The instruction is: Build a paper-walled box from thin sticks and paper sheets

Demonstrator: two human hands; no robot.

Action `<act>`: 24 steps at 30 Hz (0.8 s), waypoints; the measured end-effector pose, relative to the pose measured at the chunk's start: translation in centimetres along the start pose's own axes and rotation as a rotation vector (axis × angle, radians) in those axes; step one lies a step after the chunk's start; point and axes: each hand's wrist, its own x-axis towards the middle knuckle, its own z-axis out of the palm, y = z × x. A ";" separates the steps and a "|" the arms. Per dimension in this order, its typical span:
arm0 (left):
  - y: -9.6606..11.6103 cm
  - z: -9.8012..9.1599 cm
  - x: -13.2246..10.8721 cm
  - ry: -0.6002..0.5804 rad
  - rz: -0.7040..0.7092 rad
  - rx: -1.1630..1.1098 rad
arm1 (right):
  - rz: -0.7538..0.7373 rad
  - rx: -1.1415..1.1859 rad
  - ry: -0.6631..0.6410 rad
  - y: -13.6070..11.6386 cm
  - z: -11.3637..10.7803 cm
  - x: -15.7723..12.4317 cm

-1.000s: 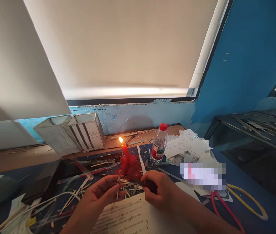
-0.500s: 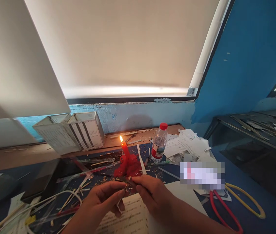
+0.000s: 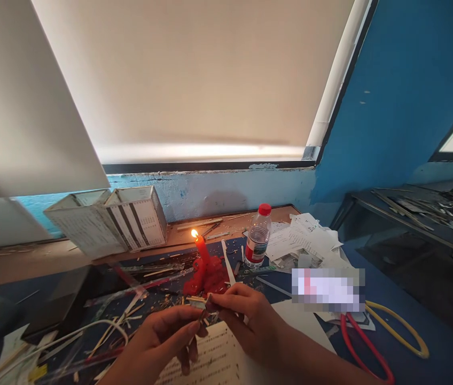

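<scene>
A small piece [image 3: 203,315] is pinched between the fingertips of the left hand [image 3: 172,334], above the printed paper [image 3: 214,355]. The right hand [image 3: 246,315] is brought close beside it; its grip cannot be told.

left grip [image 3: 172,332]: bare-fingered | right grip [image 3: 246,314]: bare-fingered | forearms [image 3: 306,347]: bare as far as visible

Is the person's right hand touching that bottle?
Apart. The head view shows it: the bottle stands beyond the right hand, with some of the dark blue tabletop visible between its base and the knuckles.
</scene>
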 end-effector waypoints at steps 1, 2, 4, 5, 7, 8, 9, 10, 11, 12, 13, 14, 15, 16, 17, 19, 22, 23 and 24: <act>-0.1 0.0 0.0 0.008 0.011 -0.009 | -0.004 -0.007 0.002 0.1 -0.1 0.0; -0.1 -0.1 0.0 0.008 0.023 -0.018 | -0.011 -0.014 0.003 0.1 -0.2 -0.1; -0.1 -0.1 -0.2 -0.006 0.041 -0.029 | -0.026 -0.021 0.001 0.3 -0.3 -0.2; 0.0 0.0 -0.2 -0.019 0.047 -0.026 | -0.033 -0.021 -0.004 0.4 -0.3 -0.3; 0.1 0.0 -0.4 -0.051 0.049 -0.011 | -0.041 -0.018 -0.034 0.4 -0.4 -0.5; 0.2 0.0 -0.4 -0.065 0.048 0.000 | -0.041 -0.018 -0.053 0.5 -0.4 -0.5; 0.3 0.0 -0.4 -0.073 0.050 0.008 | -0.037 -0.019 -0.073 0.5 -0.4 -0.6; 0.3 0.0 -0.4 -0.081 0.053 0.015 | -0.033 -0.023 -0.084 0.5 -0.3 -0.6; 0.2 -0.1 -0.4 -0.089 0.059 0.018 | -0.030 -0.027 -0.090 0.5 -0.3 -0.6; 0.2 -0.2 -0.4 -0.095 0.063 0.022 | -0.030 -0.032 -0.092 0.5 -0.3 -0.7; 0.0 -0.3 -0.4 -0.100 0.065 0.023 | -0.033 -0.034 -0.090 0.6 -0.3 -0.7; -0.1 -0.4 -0.3 -0.104 0.066 0.022 | -0.039 -0.035 -0.084 0.7 -0.3 -0.7; -0.3 -0.5 -0.3 -0.107 0.066 0.020 | -0.044 -0.036 -0.082 0.7 -0.3 -0.7; -0.4 -0.6 -0.2 -0.113 0.067 0.016 | -0.052 -0.036 -0.079 0.8 -0.3 -0.7; -0.5 -0.7 -0.2 -0.114 0.070 0.011 | -0.060 -0.036 -0.075 0.8 -0.3 -0.7; -0.6 -0.8 -0.1 -0.124 0.079 0.004 | -0.074 -0.041 -0.061 0.9 -0.3 -0.6; -0.7 -0.8 -0.1 -0.118 0.088 -0.036 | -0.088 -0.055 -0.042 1.2 -0.5 -0.5; -0.8 -0.8 -0.1 -0.114 0.091 -0.053 | -0.089 -0.061 -0.042 1.2 -0.6 -0.5; -0.8 -0.8 -0.2 -0.111 0.094 -0.071 | -0.088 -0.067 -0.042 1.3 -0.7 -0.5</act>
